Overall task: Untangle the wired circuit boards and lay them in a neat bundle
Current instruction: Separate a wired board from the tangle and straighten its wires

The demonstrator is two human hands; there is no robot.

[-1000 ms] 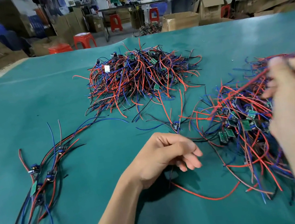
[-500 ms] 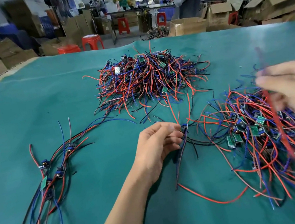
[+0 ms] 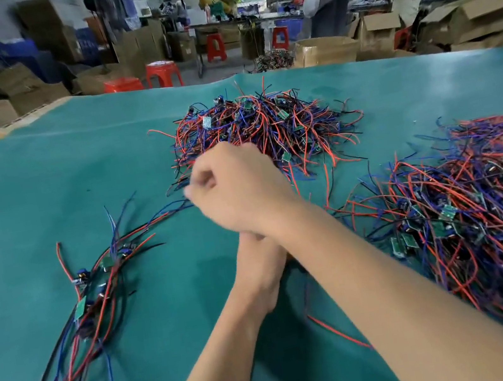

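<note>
Right hand (image 3: 236,189) reaches across the body toward the left side of the counter (image 3: 11,197), its grip curled into a loose fist; blur hides the fingertips, so whether a wire is pinched there I cannot tell. Left hand (image 3: 259,255) lies beneath the right forearm, almost wholly covered, and how its grip stands cannot be told either.

Three groups of wired circuit boards sit on the green counter. A dense heap (image 3: 266,128) lies toward the far edge, just beyond the right hand. A larger spread tangle (image 3: 478,202) fills the right side, running off the right edge. Along the near-left side lies the neat bundle (image 3: 94,293), its red, blue and black leads running roughly parallel with the small boards gathered about midway, well apart from both tangles. That layout reads as deliberate: unsorted stock on the right and far side, finished pieces on the left, so nothing re-tangles.

A single red wire (image 3: 340,331) lies loose on the counter under the right forearm.

Crossing over toward the bundle suggests the right hand is carrying or placing a freed piece there, though that is only a judgement. Most of the work looks undone, given how small the bundle is against the tangles.
</note>
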